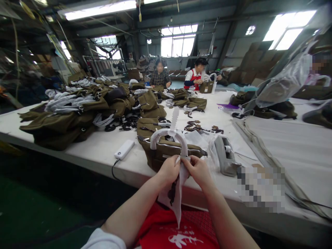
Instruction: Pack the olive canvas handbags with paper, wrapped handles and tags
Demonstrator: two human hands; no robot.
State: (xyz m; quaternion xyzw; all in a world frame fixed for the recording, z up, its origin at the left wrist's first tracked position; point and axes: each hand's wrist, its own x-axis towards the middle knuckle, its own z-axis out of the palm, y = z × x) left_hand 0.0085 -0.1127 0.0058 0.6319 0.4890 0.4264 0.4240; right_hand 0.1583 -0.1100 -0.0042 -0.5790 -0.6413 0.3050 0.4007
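Note:
An olive handbag (pixel 158 157) stands at the table's near edge, its silver zipper running along the top. Its upright handle (pixel 169 132) is wrapped in white material, and a strip of clear tape (pixel 175 117) sticks up from it. At the handle's near base, my left hand (pixel 169 169) pinches a thin white wrapping sheet (pixel 177 204) with thumb and fingers. Close beside it, my right hand (pixel 199 170) pinches the same sheet from the other side. The sheet drapes down toward my red apron. A dark hanging piece (pixel 171 192) shows partly behind it.
A grey tape dispenser (pixel 227 155) stands right of the bag; a white power bank (pixel 124 149) with a cable lies left. Olive bags (pixel 70 124) are heaped on the left. Dark charms (pixel 195 127) lie behind the bag. Two co-workers (pixel 198 76) sit across the table.

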